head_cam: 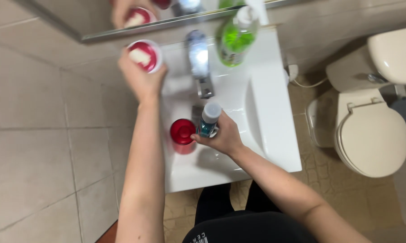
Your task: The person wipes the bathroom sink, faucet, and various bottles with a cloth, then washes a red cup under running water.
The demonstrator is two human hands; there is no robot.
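Observation:
My left hand point(142, 76) grips a red dish point(144, 55) with a white lump in it, held up near the mirror at the sink's back left. Over the basin, my right hand point(223, 136) holds a small blue bottle point(208, 120) with a pale cap. A red cup point(182, 133) stands on the white sink point(270, 121) just left of the bottle.
A chrome tap point(199, 63) sits at the back of the sink, with a green soap pump bottle point(237, 38) to its right. A mirror point(135, 18) hangs above. A white toilet point(369, 130) stands to the right, and a tiled wall point(41, 135) runs on the left.

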